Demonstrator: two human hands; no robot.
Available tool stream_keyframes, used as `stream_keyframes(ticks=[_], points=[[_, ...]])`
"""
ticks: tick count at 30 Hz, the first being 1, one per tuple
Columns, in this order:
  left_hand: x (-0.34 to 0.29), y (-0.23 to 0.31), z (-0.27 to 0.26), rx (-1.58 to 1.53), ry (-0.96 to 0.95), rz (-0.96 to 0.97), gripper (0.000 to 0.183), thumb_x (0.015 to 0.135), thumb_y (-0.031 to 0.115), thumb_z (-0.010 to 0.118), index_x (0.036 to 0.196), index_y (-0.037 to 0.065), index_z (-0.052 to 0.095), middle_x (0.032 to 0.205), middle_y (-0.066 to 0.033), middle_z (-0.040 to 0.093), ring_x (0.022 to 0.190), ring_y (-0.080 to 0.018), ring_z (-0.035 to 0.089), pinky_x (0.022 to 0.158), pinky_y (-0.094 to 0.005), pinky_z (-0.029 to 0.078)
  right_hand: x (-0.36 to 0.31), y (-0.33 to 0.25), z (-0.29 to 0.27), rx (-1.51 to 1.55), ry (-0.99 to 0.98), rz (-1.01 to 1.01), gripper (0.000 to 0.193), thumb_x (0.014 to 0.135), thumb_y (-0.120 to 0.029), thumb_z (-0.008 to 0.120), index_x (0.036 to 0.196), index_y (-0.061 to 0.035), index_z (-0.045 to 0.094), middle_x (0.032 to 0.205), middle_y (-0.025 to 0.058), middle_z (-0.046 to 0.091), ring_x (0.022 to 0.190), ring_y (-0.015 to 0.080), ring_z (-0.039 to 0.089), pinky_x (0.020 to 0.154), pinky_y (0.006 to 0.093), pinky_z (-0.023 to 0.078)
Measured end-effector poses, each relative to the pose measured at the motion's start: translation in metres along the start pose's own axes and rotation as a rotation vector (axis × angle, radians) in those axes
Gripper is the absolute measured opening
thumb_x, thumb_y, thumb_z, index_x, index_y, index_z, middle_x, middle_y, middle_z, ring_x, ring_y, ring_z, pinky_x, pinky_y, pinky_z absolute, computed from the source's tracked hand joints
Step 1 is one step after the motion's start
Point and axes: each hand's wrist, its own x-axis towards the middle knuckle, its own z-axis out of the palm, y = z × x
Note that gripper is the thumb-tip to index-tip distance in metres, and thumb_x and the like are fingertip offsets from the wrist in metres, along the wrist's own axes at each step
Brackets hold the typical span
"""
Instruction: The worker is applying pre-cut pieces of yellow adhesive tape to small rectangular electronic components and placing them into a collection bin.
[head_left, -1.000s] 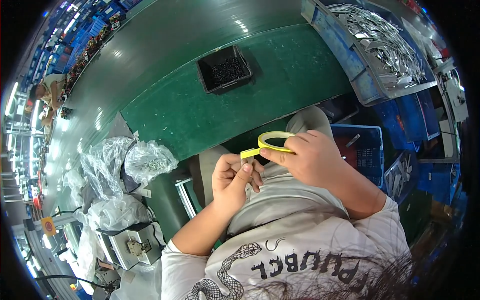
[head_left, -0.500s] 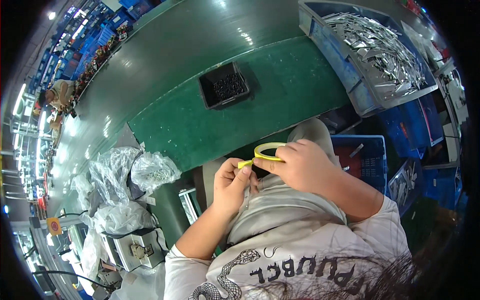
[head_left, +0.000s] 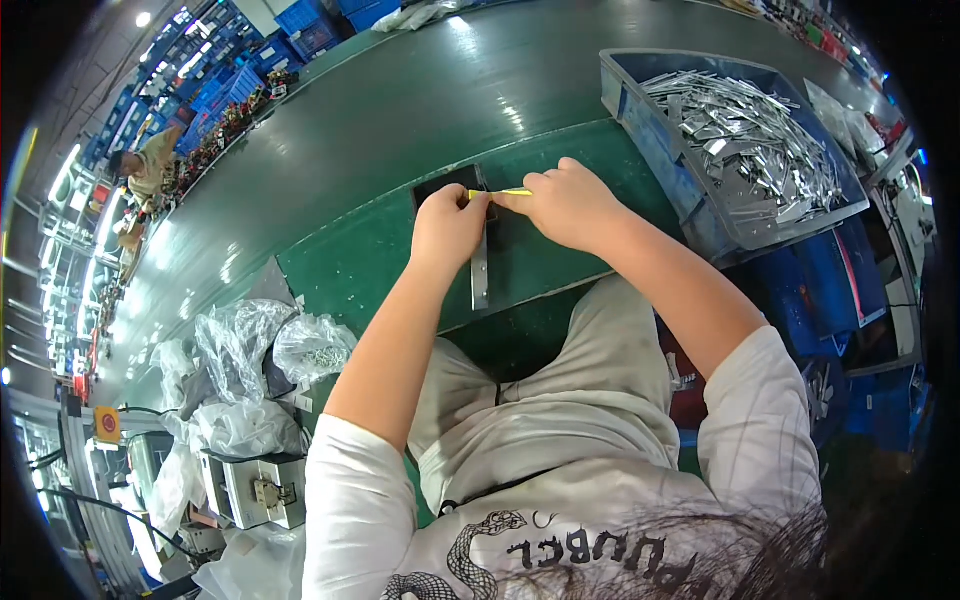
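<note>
Both my hands are over the green worktable (head_left: 380, 245), close together in front of the black bin (head_left: 432, 190). Yellow tape (head_left: 515, 191) runs between them, seen nearly edge-on. Its left end is pinched in the closed fingers of my left hand (head_left: 448, 230). My right hand (head_left: 575, 205) is closed on the tape too, its index finger pointing toward the left hand. A narrow flat metal strip (head_left: 480, 275) extends from beneath my fingers toward the table's near edge; whether a hand touches it is hidden. The hands cover much of the bin.
A large blue-grey crate (head_left: 690, 190) of thin metal pieces stands at the right. Clear plastic bags (head_left: 235, 345) lie at the left, above a grey-white device (head_left: 265, 490). Along the far left, a person (head_left: 150, 170) sits beside blue bins.
Both hands have moved forward from near my lap to the black bin, with the yellow tape. The tape's ring shape no longer shows. A metal strip now appears under the hands.
</note>
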Motion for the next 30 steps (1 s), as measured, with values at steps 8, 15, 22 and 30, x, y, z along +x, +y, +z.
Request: stream_keyframes(ticks=[8, 15, 22, 30], points=[[0.042, -0.017, 0.019, 0.105, 0.037, -0.069, 0.033, 0.089, 0.029, 0.063, 0.086, -0.003, 0.069, 0.077, -0.0183, 0.069, 0.075, -0.0311, 0.068, 0.072, -0.0397, 0.052, 0.022, 0.02, 0.034, 0.051, -0.007, 0.035, 0.042, 0.095, -0.015, 0.05, 0.128, -0.0367, 0.065, 0.076, 0.0028, 0.06, 0.071, 0.0212, 0.064, 0.073, 0.0351, 0.042], [0.048, -0.02, 0.024, 0.081, 0.095, -0.128, 0.034, 0.089, 0.03, 0.062, 0.091, -0.003, 0.069, 0.085, -0.02, 0.071, 0.083, -0.0335, 0.069, 0.076, -0.0404, 0.052, 0.02, 0.039, 0.055, 0.07, -0.086, 0.087, 0.036, 0.093, -0.014, 0.053, 0.12, -0.0297, 0.07, 0.084, 0.0045, 0.063, 0.083, 0.0219, 0.066, 0.079, 0.0388, 0.044], [0.05, -0.029, 0.014, -0.182, 0.05, -0.208, 0.028, 0.094, 0.024, 0.061, 0.099, -0.003, 0.064, 0.087, -0.0099, 0.067, 0.079, -0.0203, 0.063, 0.072, -0.0356, 0.049, -0.016, 0.04, 0.075, 0.049, -0.105, 0.144, 0.033, 0.09, -0.019, 0.056, 0.119, -0.0217, 0.071, 0.094, 0.0062, 0.061, 0.094, 0.025, 0.062, 0.091, 0.0443, 0.044], [-0.035, 0.003, -0.006, -1.034, -0.041, -0.199, 0.017, 0.104, 0.025, 0.05, 0.094, 0.01, 0.049, 0.067, -0.002, 0.047, 0.059, -0.0141, 0.048, 0.053, -0.0313, 0.042, -0.085, -0.041, 0.022, 0.27, 0.107, 0.301, 0.051, 0.085, -0.028, 0.066, 0.134, -0.0163, 0.058, 0.138, 0.0127, 0.049, 0.132, 0.0358, 0.039, 0.102, 0.0526, 0.032]])
